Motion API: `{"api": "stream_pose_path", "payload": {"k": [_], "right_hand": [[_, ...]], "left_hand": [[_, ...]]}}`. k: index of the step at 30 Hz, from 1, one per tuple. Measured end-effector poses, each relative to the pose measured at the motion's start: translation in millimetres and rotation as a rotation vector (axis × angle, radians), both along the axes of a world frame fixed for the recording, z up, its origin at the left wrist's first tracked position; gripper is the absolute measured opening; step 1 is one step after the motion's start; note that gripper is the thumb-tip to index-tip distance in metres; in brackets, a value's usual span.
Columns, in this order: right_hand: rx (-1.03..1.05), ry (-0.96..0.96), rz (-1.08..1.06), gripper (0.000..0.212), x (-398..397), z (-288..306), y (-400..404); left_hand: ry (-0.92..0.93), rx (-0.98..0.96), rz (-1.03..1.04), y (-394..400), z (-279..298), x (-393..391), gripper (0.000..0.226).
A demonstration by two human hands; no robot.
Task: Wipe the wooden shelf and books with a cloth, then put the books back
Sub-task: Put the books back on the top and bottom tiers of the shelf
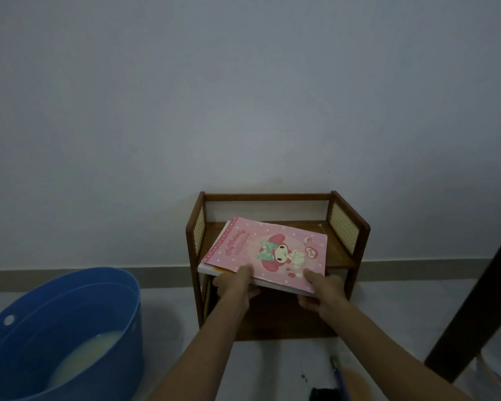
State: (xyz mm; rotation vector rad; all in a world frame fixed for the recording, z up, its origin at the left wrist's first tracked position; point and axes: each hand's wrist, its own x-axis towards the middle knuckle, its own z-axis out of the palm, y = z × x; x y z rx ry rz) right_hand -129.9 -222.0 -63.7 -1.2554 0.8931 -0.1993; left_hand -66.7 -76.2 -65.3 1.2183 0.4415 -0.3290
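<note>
Books lie flat in a small stack on the upper board of the wooden shelf, turned at an angle so the near edge overhangs the board's front. Top one has a pink dotted cover with a cartoon rabbit figure, a mint bow and the script "My Melody" along its left side; white page edges and at least one more book show beneath it, count not clear. Shelf is dark brown, low, two levels, with pale woven panels in both end frames; it stands on the floor against a plain pale wall. Left hand grips the near left part of the stack, thumb on the pink cover, fingers curled underneath. Right hand grips the near right corner the same way, thumb on top, fingers below. Both forearms reach forward from the near edge, roughly parallel. Blue bucket sits on the floor at near left, with a pale mass inside, whether cloth or water cannot be told. Dark slanted post crosses the right side. Small objects on the floor at near centre-right are too blurred to identify.
</note>
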Motion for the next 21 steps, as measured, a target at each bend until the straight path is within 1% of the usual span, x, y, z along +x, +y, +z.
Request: {"api": "stream_pose_path", "payload": {"k": [2,3,7,8,10,12,13,15,18,21], "right_hand": [[-0.060,-0.049,-0.031,0.035,7.0,3.5,-0.8],[-0.092,-0.068,-0.042,0.034,9.5,6.3,-1.5],[-0.186,-0.165,0.002,0.034,16.7,16.5,-10.2],[-0.218,-0.181,0.019,0.033,19.4,20.2,-13.4],[-0.259,-0.193,0.033,0.032,28.1,30.1,-22.4],[-0.256,-0.181,0.032,0.033,38.9,39.0,-34.3],[-0.249,-0.162,0.036,0.034,44.4,42.3,-39.6],[-0.259,-0.113,0.046,0.031,53.5,45.5,-49.6],[-0.293,-0.040,0.070,0.027,64.7,41.8,-60.2],[-0.314,0.023,0.098,0.028,73.1,33.2,-65.0]], "left_hand": [[-0.030,0.067,0.153,8.5,0.7,5.9,0.049],[-0.034,0.084,0.194,13.6,-0.6,10.9,0.052],[-0.056,0.089,0.177,21.0,-4.6,18.9,0.062],[-0.071,0.071,0.175,20.4,-3.8,18.2,0.060],[-0.137,0.043,0.148,15.8,-1.3,20.7,0.049],[-0.202,0.011,0.101,10.7,5.0,24.1,0.036],[-0.213,-0.009,0.074,9.0,6.8,27.0,0.033],[-0.204,-0.039,0.031,5.2,10.1,32.3,0.037],[-0.143,-0.051,0.026,-1.1,9.9,41.2,0.041],[-0.087,-0.006,0.013,-1.5,5.1,48.7,0.047]]}}
